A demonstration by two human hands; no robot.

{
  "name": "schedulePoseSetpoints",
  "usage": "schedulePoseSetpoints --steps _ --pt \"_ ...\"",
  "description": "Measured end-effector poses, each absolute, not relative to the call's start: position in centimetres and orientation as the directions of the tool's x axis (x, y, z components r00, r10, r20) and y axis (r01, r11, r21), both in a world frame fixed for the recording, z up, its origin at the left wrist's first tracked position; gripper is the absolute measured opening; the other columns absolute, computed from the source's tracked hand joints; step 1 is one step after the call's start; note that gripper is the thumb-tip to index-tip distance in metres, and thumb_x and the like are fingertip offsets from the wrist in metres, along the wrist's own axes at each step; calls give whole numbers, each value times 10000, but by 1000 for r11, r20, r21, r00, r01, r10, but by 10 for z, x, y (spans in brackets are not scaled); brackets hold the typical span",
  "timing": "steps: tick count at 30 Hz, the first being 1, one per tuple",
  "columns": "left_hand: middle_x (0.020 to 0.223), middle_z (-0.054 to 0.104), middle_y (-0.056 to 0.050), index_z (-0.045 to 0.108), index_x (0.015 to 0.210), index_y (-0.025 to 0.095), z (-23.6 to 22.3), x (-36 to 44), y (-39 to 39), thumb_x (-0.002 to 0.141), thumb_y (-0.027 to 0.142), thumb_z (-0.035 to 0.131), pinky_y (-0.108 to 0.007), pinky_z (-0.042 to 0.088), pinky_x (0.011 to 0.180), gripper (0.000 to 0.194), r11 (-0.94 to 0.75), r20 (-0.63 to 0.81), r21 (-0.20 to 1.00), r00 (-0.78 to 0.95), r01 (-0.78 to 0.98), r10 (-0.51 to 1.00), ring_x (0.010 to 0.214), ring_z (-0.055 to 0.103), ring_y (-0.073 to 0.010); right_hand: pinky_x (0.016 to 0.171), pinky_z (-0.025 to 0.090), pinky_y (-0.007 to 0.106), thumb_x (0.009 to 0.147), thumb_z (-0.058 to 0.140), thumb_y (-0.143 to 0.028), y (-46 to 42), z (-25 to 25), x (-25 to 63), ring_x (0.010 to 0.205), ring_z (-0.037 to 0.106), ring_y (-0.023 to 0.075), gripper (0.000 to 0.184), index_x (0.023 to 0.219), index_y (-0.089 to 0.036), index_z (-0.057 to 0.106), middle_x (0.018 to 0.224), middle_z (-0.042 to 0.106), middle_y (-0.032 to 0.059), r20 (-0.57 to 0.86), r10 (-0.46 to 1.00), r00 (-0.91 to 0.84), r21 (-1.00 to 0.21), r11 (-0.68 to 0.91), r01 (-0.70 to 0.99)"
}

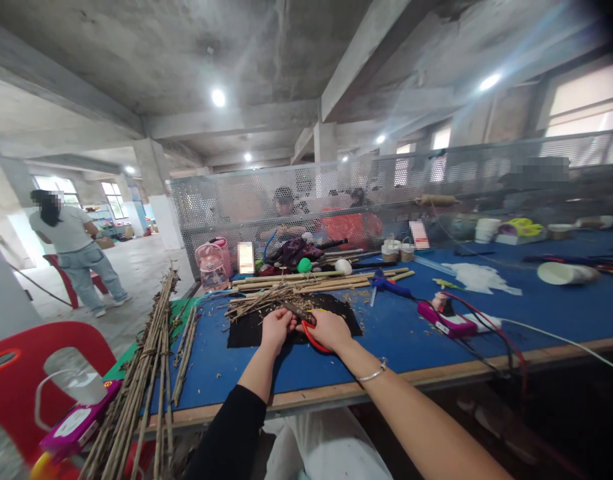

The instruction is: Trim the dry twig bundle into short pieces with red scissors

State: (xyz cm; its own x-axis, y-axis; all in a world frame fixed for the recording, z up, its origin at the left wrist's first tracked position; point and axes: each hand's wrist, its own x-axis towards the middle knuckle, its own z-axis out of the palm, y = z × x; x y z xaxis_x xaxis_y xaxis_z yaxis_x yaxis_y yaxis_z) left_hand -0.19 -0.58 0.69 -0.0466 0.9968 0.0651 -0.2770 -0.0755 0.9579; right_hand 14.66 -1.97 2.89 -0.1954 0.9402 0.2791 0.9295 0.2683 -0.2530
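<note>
My right hand (329, 331) is closed round red-handled cutters (313, 339), whose dark blades point up and to the left. Close beside it, my left hand (276, 329) is pinched at the blade side; what its fingers hold is too small to make out. Both hands are over a black mat (246, 333) on the blue table. Cut twig pieces (256, 301) lie piled on the mat just beyond my left hand, with small chips scattered about. Behind them several longer tan sticks (356, 282) lie crosswise.
A bundle of long dry stalks (146, 360) leans over the table's left edge. On the right are a blue glue gun (391, 285), a purple power strip (446, 321) with cables, and white plastic sheeting (481, 278). A perforated metal screen (226, 200) stands behind. A person (71, 233) stands far left.
</note>
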Motion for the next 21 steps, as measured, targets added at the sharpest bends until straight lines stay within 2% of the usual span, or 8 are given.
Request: schedulePoseSetpoints --steps 6,9,15,21 --pt "644 602 -40 614 727 97 13 0 -8 666 232 664 -148 422 467 156 -33 1 953 -105 -302 994 505 528 -49 656 400 277 688 411 -704 -18 27 146 800 610 217 545 851 -216 588 856 656 65 305 937 -168 -238 246 940" --pt "655 610 -43 608 705 103 14 0 -9 705 195 618 -140 428 463 93 -28 -5 958 -114 -286 993 523 547 -56 666 400 275 665 444 -704 -18 27 146 826 599 214 552 879 -212 571 874 647 58 336 920 -201 -241 291 926" --pt "651 616 -39 591 648 116 16 1 -10 704 200 608 -141 422 453 102 -22 -4 971 -109 -239 994 525 554 -63 721 392 279 657 472 -688 -17 27 146 859 578 212 562 877 -178 565 881 632 84 377 888 -264 -236 367 900" --pt "657 622 -31 611 665 122 14 0 -10 697 212 608 -151 422 457 96 -34 14 970 -87 -241 996 528 547 -68 685 395 274 703 445 -660 -18 27 147 844 591 208 514 908 -204 561 889 641 67 324 916 -236 -261 326 909"
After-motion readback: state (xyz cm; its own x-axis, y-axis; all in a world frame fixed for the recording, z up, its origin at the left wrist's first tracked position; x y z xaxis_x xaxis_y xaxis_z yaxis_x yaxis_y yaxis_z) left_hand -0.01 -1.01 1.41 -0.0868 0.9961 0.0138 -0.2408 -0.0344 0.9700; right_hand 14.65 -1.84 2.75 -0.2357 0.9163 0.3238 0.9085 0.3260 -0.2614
